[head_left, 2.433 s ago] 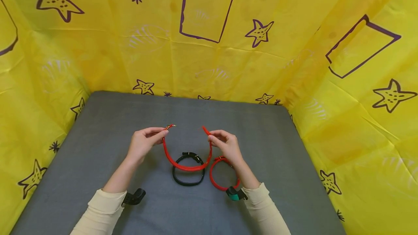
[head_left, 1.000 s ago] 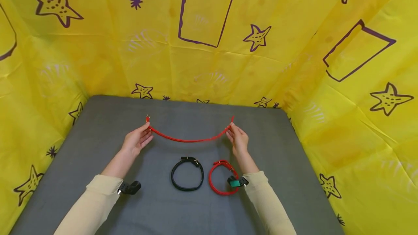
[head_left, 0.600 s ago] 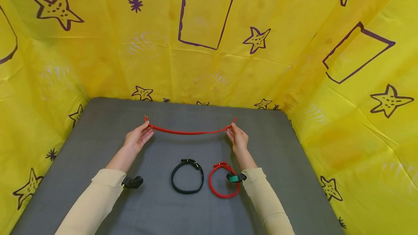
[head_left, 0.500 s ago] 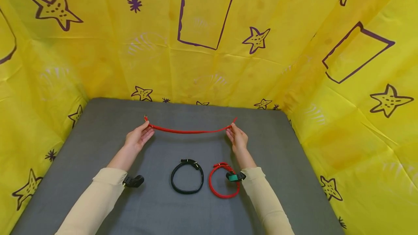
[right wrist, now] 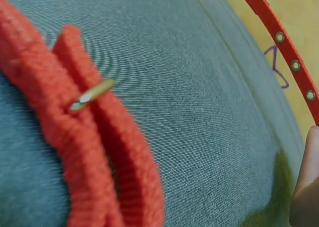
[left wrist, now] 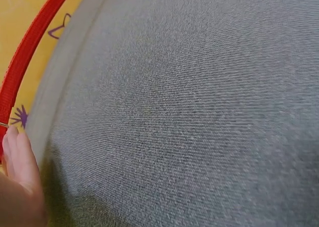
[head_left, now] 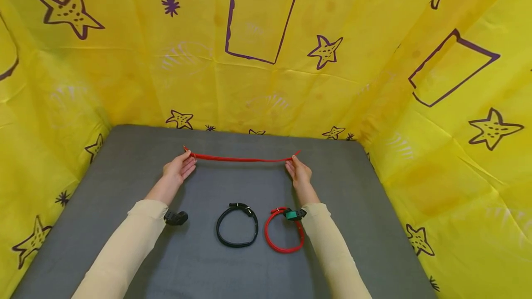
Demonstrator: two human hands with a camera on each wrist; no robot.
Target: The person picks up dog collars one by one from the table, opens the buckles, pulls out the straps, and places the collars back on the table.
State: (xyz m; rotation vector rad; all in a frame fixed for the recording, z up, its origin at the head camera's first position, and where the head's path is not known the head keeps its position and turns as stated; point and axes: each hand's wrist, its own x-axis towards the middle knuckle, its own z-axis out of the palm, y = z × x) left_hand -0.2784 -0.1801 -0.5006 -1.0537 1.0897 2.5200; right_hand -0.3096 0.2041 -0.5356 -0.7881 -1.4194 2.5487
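An unbuckled red collar (head_left: 237, 158) stretches almost straight between both hands, above the far half of the table. My left hand (head_left: 178, 168) pinches its left end, with the other fingers extended below; that end's buckle is hard to make out. At the opposite end my right hand (head_left: 299, 171) pinches the strap, and a short tip sticks out past the fingers. Metal eyelets line this strap (right wrist: 286, 50) in the right wrist view. Nearer me lie a black collar (head_left: 238, 245) and a second red collar (head_left: 282, 249), each buckled into a loop.
Grey cloth covers the table (head_left: 199, 266). Yellow fabric walls (head_left: 266, 86) with purple drawings enclose its back and sides. A wrist camera (head_left: 294, 215) on my right arm overhangs part of the looped red collar; another camera (head_left: 176, 218) sits on my left wrist.
My hands have spread apart and moved farther from me. The held red collar has gone from a deep sag to nearly straight. Both looped collars stay in place.
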